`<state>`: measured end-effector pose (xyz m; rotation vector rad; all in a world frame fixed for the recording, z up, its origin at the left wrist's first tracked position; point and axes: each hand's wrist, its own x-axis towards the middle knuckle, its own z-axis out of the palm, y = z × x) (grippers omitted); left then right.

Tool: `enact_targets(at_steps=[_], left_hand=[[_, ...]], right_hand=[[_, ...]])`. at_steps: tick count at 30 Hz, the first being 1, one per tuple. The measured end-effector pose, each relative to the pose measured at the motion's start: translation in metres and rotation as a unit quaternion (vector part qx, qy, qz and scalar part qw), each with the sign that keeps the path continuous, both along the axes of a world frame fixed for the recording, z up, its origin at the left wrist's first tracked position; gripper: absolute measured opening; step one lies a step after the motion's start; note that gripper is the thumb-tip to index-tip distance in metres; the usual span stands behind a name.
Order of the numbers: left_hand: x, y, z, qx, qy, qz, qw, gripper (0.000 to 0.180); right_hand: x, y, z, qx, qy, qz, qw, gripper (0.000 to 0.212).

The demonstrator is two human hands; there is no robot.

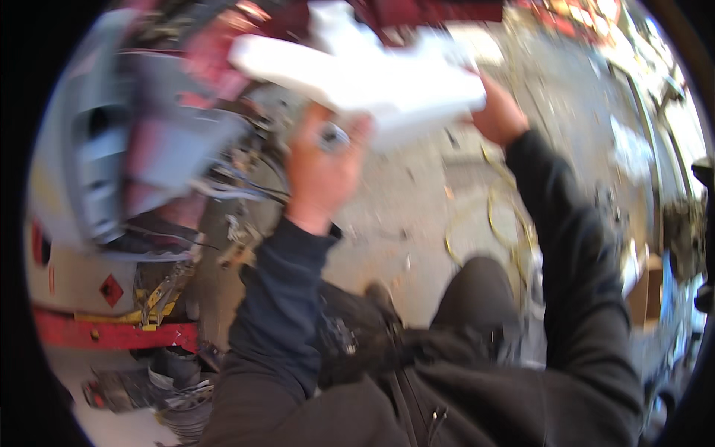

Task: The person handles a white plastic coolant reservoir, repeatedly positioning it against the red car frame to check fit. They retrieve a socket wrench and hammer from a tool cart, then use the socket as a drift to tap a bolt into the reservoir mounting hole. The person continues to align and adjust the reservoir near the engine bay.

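A bulky white plastic tank (402,82), blurred and glaring in the light, is held up in front of me at the top of the head view. It has a neck sticking up and an arm reaching out to the left. My left hand (324,167) is closed at its lower left side, thumb and fingers against it. A small round, shiny grey piece (333,136) shows between that thumb and fingers; its kind is unclear. Around the tank's right end my right hand (500,112) is closed, its fingertips hidden behind the plastic.
At left stand grey and red vehicle body panels (171,141) with loose wires and a red beam (112,331) below. A yellow hose (491,216) lies coiled on the concrete floor (402,246). A cardboard box (646,294) is at far right, dark parts (179,395) at lower left.
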<state>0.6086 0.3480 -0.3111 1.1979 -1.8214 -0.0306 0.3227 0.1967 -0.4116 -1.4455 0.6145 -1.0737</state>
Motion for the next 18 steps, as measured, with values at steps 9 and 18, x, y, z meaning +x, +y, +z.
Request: enact_targets(at_steps=[9,18], left_hand=[[0.0,-0.009,-0.004,0.027,0.145,-0.077,0.986,0.042],[-0.005,-0.008,0.0,-0.02,0.092,-0.046,0.994,0.039]], right_hand=[[-0.009,0.019,0.035,0.042,-0.025,0.145,0.988,0.147],[0.014,0.006,0.014,-0.036,-0.023,-0.04,0.998,0.147]])
